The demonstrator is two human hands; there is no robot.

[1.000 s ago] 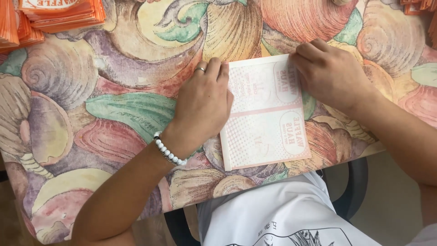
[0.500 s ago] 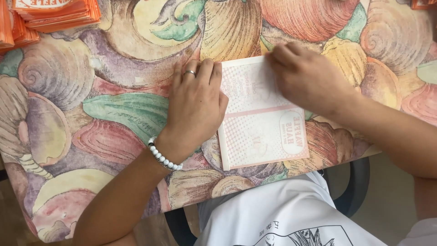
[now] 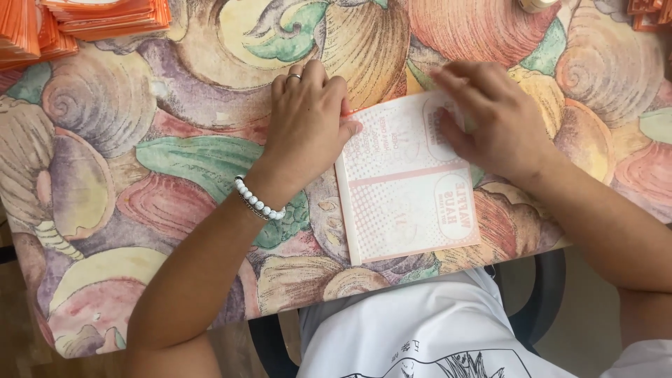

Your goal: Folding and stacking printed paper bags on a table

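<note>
**Two hands flat on a paper sheet at the table's near edge**

Head view: A table (image 3: 140, 182) covered in a cloth printed with large shells in pink, green, purple and tan fills most of the frame. At the far left corner sit stacks (image 3: 84, 21) of orange paper pieces, piled in uneven heaps. More orange pieces (image 3: 647, 10) show at the far right corner, and a pale round object (image 3: 539, 4) is cut off by the top edge; what it is cannot be told. Below the table edge, the person's white shirt (image 3: 420, 336) with a dark line drawing and part of a black chair (image 3: 539, 301) are visible. Nothing lies between the hands and the stacks.

The sheet (image 3: 406, 203) is white with pink dotted panels and pink print, lying flat near the table's near edge, right of centre. Its long axis runs from far to near, tilted slightly so the near end swings right. A folded strip runs along its left long side.

The left hand (image 3: 308, 129), with a ring and a white bead bracelet (image 3: 259, 203) at the wrist, lies palm down with fingers together, its thumb on the sheet's far left corner. The right hand (image 3: 490, 119) presses flat on the sheet's far right part, fingers slightly spread and pointing left, covering that corner.
</note>
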